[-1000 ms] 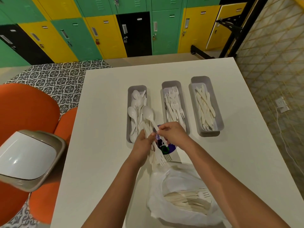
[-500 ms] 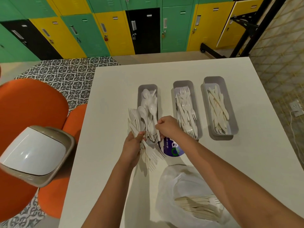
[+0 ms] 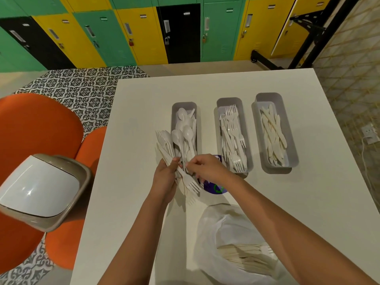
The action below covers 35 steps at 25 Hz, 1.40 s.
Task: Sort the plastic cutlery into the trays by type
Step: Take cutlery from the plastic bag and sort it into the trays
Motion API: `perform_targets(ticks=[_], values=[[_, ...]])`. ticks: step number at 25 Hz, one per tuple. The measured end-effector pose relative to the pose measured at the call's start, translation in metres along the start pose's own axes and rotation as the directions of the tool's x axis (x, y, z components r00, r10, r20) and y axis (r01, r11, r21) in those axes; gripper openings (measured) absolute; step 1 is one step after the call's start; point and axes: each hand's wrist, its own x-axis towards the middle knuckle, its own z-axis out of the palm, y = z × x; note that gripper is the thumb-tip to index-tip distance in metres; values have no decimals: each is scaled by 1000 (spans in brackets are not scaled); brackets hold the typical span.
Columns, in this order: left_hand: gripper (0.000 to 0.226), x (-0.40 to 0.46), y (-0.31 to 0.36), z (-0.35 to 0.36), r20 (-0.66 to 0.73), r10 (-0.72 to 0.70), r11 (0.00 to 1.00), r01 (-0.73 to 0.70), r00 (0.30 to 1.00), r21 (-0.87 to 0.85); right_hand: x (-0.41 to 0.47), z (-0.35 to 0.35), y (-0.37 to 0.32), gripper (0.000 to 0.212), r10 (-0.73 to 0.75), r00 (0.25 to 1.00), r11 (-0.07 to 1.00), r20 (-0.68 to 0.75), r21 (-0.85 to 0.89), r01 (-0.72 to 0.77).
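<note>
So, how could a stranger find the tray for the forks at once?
On the white table, three grey trays stand side by side beyond the hands. The fork tray is the middle one. Only its pieces show prongs; the spoon tray holds rounded bowls, the knife tray flat blades.

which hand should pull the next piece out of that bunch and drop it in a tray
Right. The left hand is clamped around the mixed bundle, while the right hand pinches at it with nothing else in it, and lies nearer the fork tray and knife tray.
</note>
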Motion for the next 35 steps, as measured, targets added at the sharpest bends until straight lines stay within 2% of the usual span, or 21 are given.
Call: perform_targets(ticks=[2,4,6,8,10,12,14,16,19,23,26,28,31,33,35], values=[[26,4,2,4,13,52,999,-52,999,6,-9,-4,3,17,26,987,998,156,-53,-18],[28,7,2,9,24,60,996,-61,998,57,-15,-11,7,14,29,982,999,188,-26,-25],[27,6,2,16,63,34,997,-38,997,71,-17,-18,11,16,30,992,999,124,18,-33],[26,3,4,21,138,28,999,-30,990,14,-20,-27,13,7,37,996,995,83,94,-45],[26,1,3,26,169,25,1000,-22,985,-20,-23,-38,15,12,26,999,980,34,195,-32],[25,1,0,31,172,20,1000,-18,985,-13,-25,-49,17,15,60,993,944,-98,330,-24],[24,2,-3,33,171,0,1000,0,985,-3,-21,-61,22,10,156,948,913,-278,408,-31],[23,1,-6,36,174,-18,1000,20,985,-14,-14,-70,30,15,226,882,935,-414,345,-78],[23,-1,-8,39,177,-43,999,44,983,-2,-5,-76,40,16,189,821,976,-538,198,-95],[23,-3,-11,40,169,-70,998,67,983,23,0,-75,42,23,57,789,995,-612,-25,-91],[24,-4,-12,39,166,-76,997,70,983,40,2,-73,42,24,31,752,993,-659,-66,-100],[25,-4,-12,39,163,-76,996,69,984,51,0,-74,40,26,47,761,969,-647,-154,-192],[26,-6,-12,38,180,-78,996,70,981,55,-6,-75,36,41,70,771,841,-633,-378,-387],[27,-9,-11,38,204,-83,996,74,975,53,-11,-73,30,43,29,795,867,-605,-381,-321],[26,-11,-12,39,211,-79,995,64,974,79,-16,-63,21,30,17,890,969,-456,-211,-127]])
